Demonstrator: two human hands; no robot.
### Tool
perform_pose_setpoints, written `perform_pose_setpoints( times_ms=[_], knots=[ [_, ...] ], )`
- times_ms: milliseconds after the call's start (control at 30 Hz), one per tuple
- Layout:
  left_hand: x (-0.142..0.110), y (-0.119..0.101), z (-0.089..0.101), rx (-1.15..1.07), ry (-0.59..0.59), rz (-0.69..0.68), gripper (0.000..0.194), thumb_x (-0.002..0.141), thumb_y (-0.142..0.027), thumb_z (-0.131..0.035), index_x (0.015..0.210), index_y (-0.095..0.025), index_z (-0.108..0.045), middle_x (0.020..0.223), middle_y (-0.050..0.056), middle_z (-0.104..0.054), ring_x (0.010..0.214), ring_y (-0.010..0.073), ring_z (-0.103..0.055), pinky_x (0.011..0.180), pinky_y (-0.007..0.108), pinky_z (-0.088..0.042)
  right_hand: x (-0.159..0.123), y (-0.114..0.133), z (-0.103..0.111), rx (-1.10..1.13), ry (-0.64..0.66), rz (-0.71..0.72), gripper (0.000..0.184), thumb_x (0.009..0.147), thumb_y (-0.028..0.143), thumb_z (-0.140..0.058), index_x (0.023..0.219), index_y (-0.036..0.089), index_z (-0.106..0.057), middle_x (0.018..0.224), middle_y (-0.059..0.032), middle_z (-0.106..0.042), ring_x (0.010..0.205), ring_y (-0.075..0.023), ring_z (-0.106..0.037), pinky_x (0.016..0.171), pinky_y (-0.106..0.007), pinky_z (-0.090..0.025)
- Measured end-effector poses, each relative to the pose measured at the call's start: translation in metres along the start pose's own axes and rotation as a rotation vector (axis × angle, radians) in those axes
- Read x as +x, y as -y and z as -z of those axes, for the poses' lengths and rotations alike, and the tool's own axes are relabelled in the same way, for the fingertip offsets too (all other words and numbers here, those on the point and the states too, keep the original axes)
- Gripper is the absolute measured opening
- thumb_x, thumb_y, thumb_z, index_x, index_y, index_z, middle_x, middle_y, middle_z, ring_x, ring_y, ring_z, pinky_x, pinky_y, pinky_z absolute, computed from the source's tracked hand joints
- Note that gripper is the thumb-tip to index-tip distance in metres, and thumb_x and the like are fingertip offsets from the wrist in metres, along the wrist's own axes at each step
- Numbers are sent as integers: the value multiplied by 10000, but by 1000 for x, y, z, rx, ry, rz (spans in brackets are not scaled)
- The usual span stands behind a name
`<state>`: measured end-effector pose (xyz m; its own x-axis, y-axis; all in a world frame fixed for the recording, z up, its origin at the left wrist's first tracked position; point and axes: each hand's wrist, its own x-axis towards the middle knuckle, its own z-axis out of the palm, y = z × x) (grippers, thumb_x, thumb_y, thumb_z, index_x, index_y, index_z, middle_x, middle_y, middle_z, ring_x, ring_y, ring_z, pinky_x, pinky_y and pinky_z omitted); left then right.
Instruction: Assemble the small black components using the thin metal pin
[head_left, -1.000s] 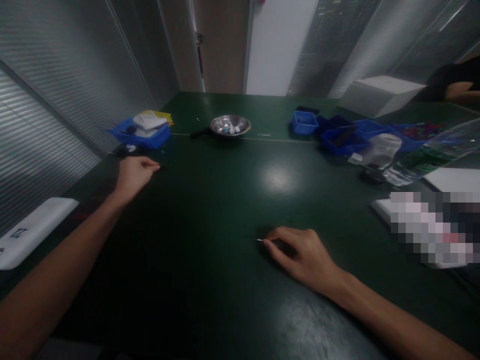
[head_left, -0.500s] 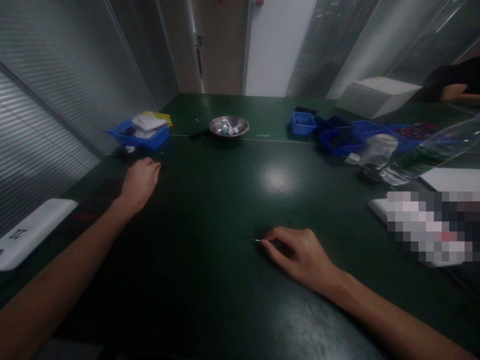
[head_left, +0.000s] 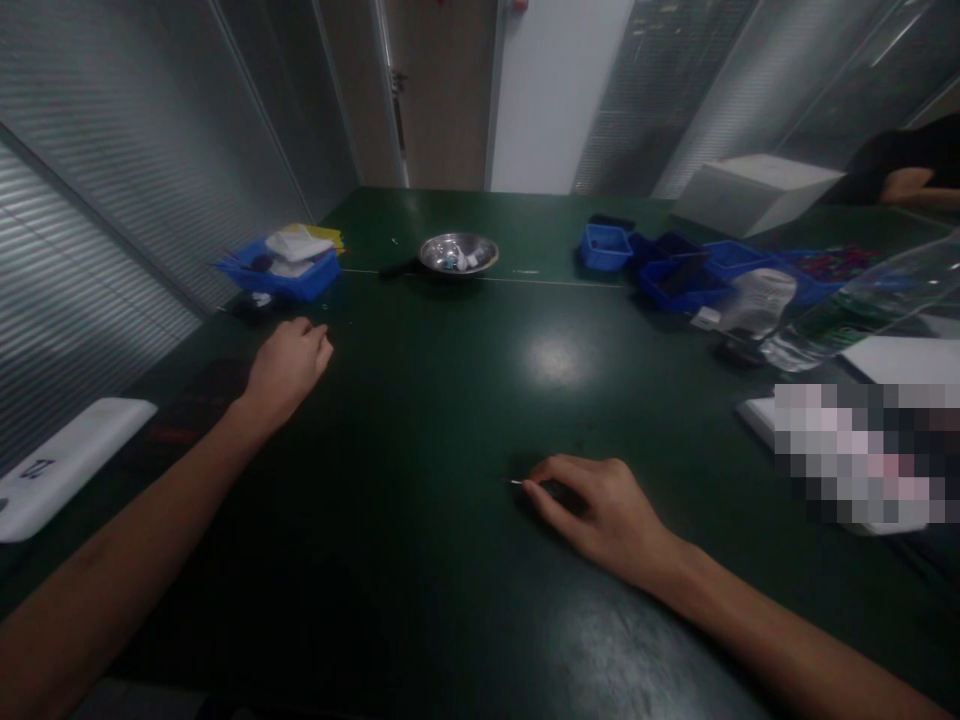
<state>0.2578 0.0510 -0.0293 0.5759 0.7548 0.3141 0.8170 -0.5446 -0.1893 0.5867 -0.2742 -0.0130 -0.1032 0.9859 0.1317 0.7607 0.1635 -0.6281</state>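
Observation:
My right hand (head_left: 600, 510) rests low over the dark green table (head_left: 420, 400), thumb and forefinger pinched on a thin, small metal piece (head_left: 515, 482). Its bright tip pokes out to the left; the rest is hidden by the fingers. Farther off to the left, my left hand (head_left: 289, 362) is closed with its fingers curled together just above the tabletop. Whatever it may hold is hidden. Closest to it is a blue basket (head_left: 311, 280) with white and yellow things inside.
Beyond stands a metal bowl (head_left: 427, 262) with small bits in it. Blue bins (head_left: 606, 250), a tilted clear bottle (head_left: 832, 310) and a white box (head_left: 757, 190) line the right. A white device (head_left: 75, 460) lies left. A person's arm (head_left: 915, 183) shows far right.
My left hand has shifted slightly to the right and its fingers have turned a little. My right hand stays in place with the metal piece pinched.

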Motion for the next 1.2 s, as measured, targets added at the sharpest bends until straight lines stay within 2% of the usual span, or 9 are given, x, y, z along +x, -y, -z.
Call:
perform_pose_setpoints(
  times_ms=[133, 300, 400, 533, 767, 900, 1033, 1100, 1200],
  knots=[
    [0, -1, 1, -81, -14, 44, 508, 1022, -349, -327, 1293, -88, -670, 1182, 206, -620, 1093, 345, -576, 936, 454, -487, 0, 1, 1, -10, 3, 5, 286, 1049, 378, -510, 972, 195, -716, 819, -20, -707, 636, -123, -641, 603, -252, -456],
    [2, 6, -2, -302, -87, 158, 389, 1009, -344, -412, 1200, -171, -705, 1184, 141, -637, 1116, 297, -593, 1016, 420, -456, 0, 2, 1, -14, -2, 11, 300, 1051, 382, -502, 969, 196, -722, 802, -23, -708, 613, -119, -631, 587, -247, -452],
    [3, 11, -3, -394, -94, 189, 351, 1008, -343, -456, 1149, -156, -717, 1147, 108, -651, 1037, 248, -616, 980, 370, -465, 0, 2, 1, -15, 0, 11, 295, 1051, 378, -504, 971, 194, -721, 805, -24, -706, 618, -121, -630, 598, -249, -454],
    [6, 15, -6, -510, -79, 261, 351, 990, -332, -534, 1185, -99, -710, 1102, 73, -661, 913, 177, -604, 901, 304, -472, 0, 1, 0, -12, 3, 9, 282, 1052, 372, -511, 968, 196, -715, 810, -20, -700, 629, -122, -628, 612, -251, -453],
    [9, 14, -2, -590, -16, 378, 324, 972, -324, -603, 1185, -110, -720, 1107, 52, -691, 941, 178, -593, 869, 290, -447, 0, 1, 1, -11, 0, 15, 276, 1052, 368, -510, 967, 194, -707, 806, -20, -696, 625, -120, -623, 597, -245, -444],
    [11, 16, 2, -665, 48, 426, 326, 959, -359, -634, 1175, -130, -716, 1080, 22, -714, 937, 177, -609, 853, 291, -456, 0, 1, 1, -9, 3, 12, 277, 1051, 367, -508, 970, 196, -712, 820, -23, -704, 640, -125, -630, 618, -251, -459],
    [14, 8, 8, -812, 158, 338, 312, 916, -395, -682, 1112, -158, -736, 1086, 33, -733, 950, 191, -642, 857, 307, -479, 0, 1, 1, -12, 7, 3, 282, 1050, 373, -511, 970, 196, -716, 803, -24, -699, 622, -122, -617, 597, -245, -454],
    [12, -10, 18, -908, 296, 236, 289, 895, -421, -703, 1067, -191, -745, 1066, 37, -739, 929, 200, -659, 819, 310, -497, 0, 1, 1, -8, 7, 7, 283, 1051, 371, -509, 976, 195, -718, 805, -26, -702, 621, -121, -616, 598, -243, -455],
    [-1, -60, 44, -1033, 569, -11, 262, 901, -459, -700, 1039, -242, -749, 1014, 32, -736, 874, 200, -663, 728, 298, -501, 1, 1, 0, -11, 5, 12, 279, 1051, 368, -510, 976, 194, -716, 813, -25, -703, 623, -120, -621, 598, -241, -453]
  ],
)
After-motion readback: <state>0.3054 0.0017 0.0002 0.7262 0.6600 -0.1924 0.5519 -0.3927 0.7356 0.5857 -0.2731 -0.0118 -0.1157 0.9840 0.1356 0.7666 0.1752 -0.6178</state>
